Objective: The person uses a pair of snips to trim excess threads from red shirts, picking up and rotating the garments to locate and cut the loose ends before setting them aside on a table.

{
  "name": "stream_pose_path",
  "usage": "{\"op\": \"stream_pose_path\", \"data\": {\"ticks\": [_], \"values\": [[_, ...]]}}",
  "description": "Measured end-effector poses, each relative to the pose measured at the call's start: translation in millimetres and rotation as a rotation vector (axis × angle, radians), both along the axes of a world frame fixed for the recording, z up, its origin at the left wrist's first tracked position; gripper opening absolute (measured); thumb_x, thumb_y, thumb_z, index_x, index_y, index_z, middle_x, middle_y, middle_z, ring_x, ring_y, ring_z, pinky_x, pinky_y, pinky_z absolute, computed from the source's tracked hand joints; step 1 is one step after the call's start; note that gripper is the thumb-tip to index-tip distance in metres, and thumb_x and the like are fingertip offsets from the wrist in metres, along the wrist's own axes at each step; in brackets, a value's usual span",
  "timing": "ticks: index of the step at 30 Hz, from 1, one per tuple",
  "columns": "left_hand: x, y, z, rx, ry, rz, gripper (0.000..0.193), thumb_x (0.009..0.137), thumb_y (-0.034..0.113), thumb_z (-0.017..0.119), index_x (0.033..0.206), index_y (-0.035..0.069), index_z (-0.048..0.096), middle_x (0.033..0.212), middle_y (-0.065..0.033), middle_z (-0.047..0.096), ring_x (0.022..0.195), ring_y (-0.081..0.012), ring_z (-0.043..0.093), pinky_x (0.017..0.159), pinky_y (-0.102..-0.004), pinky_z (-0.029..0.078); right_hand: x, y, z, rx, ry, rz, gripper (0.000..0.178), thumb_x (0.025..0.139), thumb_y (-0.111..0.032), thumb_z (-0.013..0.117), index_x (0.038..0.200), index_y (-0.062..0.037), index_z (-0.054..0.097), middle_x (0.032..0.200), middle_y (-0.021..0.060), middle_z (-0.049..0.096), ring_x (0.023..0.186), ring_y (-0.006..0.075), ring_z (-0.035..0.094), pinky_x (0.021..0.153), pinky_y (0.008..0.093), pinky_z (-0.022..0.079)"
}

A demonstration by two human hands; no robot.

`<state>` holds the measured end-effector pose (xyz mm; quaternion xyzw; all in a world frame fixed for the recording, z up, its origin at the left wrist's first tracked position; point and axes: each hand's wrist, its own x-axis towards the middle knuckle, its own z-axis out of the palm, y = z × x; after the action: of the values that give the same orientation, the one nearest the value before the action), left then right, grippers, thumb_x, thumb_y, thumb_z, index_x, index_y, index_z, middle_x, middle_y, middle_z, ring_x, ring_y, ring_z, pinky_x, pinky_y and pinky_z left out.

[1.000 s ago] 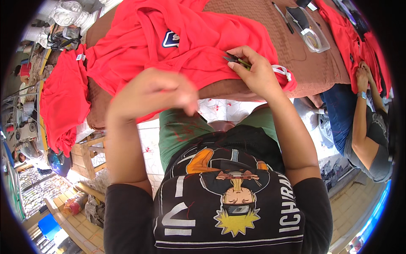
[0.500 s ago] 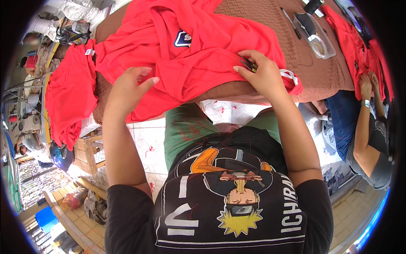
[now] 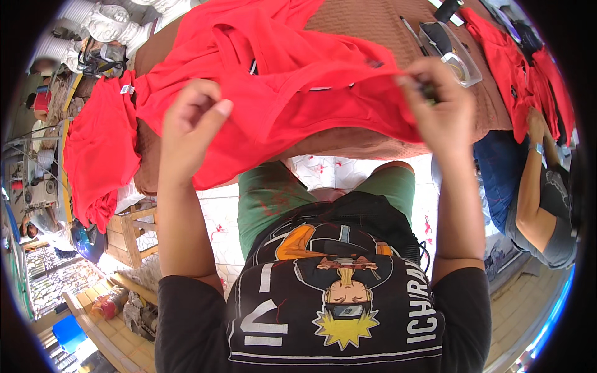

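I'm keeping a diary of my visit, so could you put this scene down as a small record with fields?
Surface: table with brown textured cover
Main item: red garment, spread out, one edge raised
Left grip: fingers curled, over the garment's left part; contact unclear
Right grip: blurred, closed on the raised edge, with a small dark-and-greenish tool, kind unclear
Nearby: black pen, clear plastic box
Far left: second red garment
Far right: co-worker's hand at red cloth
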<state>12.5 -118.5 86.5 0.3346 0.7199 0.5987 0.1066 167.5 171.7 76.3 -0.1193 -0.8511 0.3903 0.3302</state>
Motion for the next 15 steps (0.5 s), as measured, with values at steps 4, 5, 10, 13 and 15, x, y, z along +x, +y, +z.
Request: {"op": "stream_pose_path", "data": {"ticks": [4, 5, 10, 13, 15], "values": [[14, 27, 12, 0.276, -0.113, 0.066, 0.01, 0.091, 0.007, 0.063, 0.1, 0.005, 0.059, 0.088, 0.0032, 0.057, 0.075, -0.0019, 0.048, 0.069, -0.0189, 0.04, 12, 33, 45, 0.071, 0.188, -0.032, 0.016, 0.081, -0.006, 0.074, 0.091, -0.0043, 0.061, 0.08, 0.0021, 0.065, 0.071, 0.0082, 0.06, 0.068, 0.0234, 0.049], [14, 34, 11, 0.254, -0.149, 0.088, 0.011, 0.091, 0.007, 0.063, 0.102, 0.005, 0.06, 0.089, 0.003, 0.057, 0.075, -0.0019, 0.048, 0.068, -0.0188, 0.04, 12, 43, 45, 0.196, 0.048, -0.039, 0.017, 0.08, -0.007, 0.074, 0.092, -0.0037, 0.061, 0.08, 0.0047, 0.065, 0.071, 0.0123, 0.061, 0.069, 0.0256, 0.049], [-5, 43, -70, -0.285, -0.094, -0.052, 0.025, 0.089, 0.008, 0.065, 0.114, 0.004, 0.063, 0.1, -0.0011, 0.064, 0.079, -0.0072, 0.056, 0.075, -0.0247, 0.048, 14, 108, 17, 0.856, -0.594, 0.12, 0.02, 0.079, -0.013, 0.072, 0.094, -0.0025, 0.064, 0.083, 0.0167, 0.066, 0.072, 0.0301, 0.062, 0.069, 0.0352, 0.05], [4, 46, -64, -0.392, -0.13, -0.016, 0.024, 0.087, 0.007, 0.065, 0.111, 0.004, 0.064, 0.101, -0.0047, 0.065, 0.083, -0.0107, 0.06, 0.079, -0.0274, 0.049, 29, 156, 36, 0.656, -0.74, 0.066, 0.019, 0.081, -0.016, 0.071, 0.093, -0.0023, 0.065, 0.08, 0.0111, 0.067, 0.07, 0.0233, 0.063, 0.068, 0.033, 0.05], [8, 46, -54, -0.357, 0.043, 0.067, 0.021, 0.087, 0.007, 0.066, 0.107, 0.005, 0.066, 0.101, -0.0071, 0.065, 0.086, -0.0136, 0.063, 0.08, -0.0288, 0.05, 40, 179, 51, 0.282, -0.847, 0.092, 0.019, 0.082, -0.016, 0.07, 0.094, -0.0025, 0.066, 0.08, 0.0075, 0.066, 0.071, 0.0188, 0.063, 0.069, 0.032, 0.05]]}}
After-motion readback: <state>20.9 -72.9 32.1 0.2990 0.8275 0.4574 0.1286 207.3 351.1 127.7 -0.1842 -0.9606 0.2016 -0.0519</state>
